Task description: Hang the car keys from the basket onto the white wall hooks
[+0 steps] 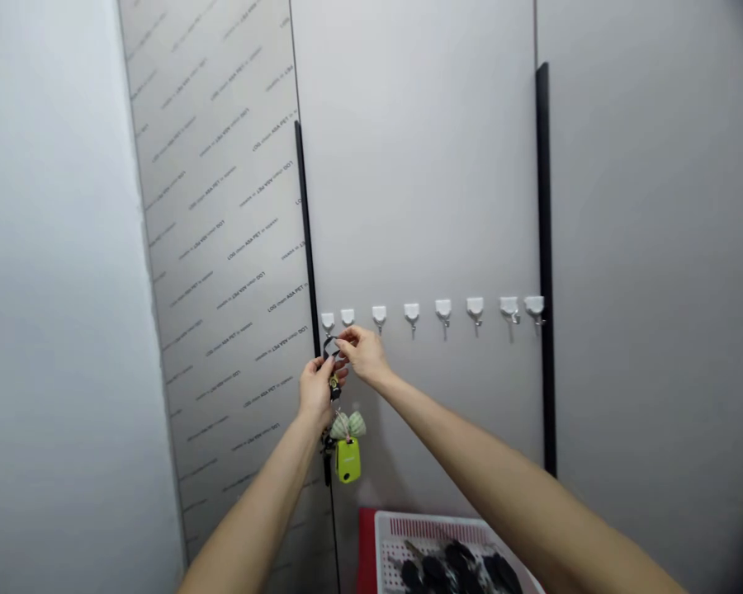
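Observation:
My left hand [317,391] is closed around the upper part of a keychain, near a small black-and-yellow charm [334,386]. From it hang a yellow-green key fob [347,462], a pale green checked bow [348,425] and some dark pieces that may be keys. A thin black strap loop [328,346] tops the keychain. My right hand [365,353] pinches this loop with thumb and fingertips, just below the leftmost white hook [328,321]. Whether the loop touches the hook, I cannot tell.
Several white adhesive hooks form a row across the pale cabinet door [421,165], including the far-right hook [534,306]. Black handle strips [543,247] edge the door. Below, a white plastic basket [433,528] holds dark key-like items, beside a red surface [367,549].

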`<state>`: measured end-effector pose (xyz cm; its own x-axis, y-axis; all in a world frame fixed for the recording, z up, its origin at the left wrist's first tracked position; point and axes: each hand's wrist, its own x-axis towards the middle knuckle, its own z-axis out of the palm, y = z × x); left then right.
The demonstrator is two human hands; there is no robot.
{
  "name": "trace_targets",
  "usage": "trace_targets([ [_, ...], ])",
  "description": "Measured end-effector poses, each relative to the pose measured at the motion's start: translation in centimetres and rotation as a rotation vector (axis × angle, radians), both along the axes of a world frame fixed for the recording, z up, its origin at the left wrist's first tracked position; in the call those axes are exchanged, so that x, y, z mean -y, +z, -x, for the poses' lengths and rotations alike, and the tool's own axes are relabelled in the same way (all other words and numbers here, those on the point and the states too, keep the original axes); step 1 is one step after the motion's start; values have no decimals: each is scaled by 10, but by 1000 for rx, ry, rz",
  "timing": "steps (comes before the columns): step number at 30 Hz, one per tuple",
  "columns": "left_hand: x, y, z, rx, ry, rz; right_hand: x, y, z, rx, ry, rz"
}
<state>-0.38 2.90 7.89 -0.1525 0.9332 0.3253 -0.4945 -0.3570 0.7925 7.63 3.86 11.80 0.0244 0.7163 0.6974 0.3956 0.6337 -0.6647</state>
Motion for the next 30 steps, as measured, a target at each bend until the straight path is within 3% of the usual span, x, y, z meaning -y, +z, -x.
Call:
trace_targets([
  [6, -27, 13, 1, 44, 65, -2, -21, 5, 18, 95, -182, 20],
  [11, -45, 12, 5, 9, 134, 26, -27, 5, 25, 276, -317, -59],
  [15, -52, 1, 7, -138, 175, 29, -28, 2, 23, 523, -400, -67],
  [20, -56, -15, 7, -382, 229, 26, -26, -10, 19, 715, -467, 88],
  [23, -58, -22, 10, -528, 337, -33, -22, -17, 16, 750, -442, 100],
  [26, -57, -32, 16, -597, 320, -38, -16, -28, 8, 754, -387, 76],
  [28, -51, -43, 23, -585, 295, -21, -10, -39, -4, 738, -341, 56],
  [30, -39, -55, 30, -578, 374, -43, -3, -56, -20, 718, -304, 72],
])
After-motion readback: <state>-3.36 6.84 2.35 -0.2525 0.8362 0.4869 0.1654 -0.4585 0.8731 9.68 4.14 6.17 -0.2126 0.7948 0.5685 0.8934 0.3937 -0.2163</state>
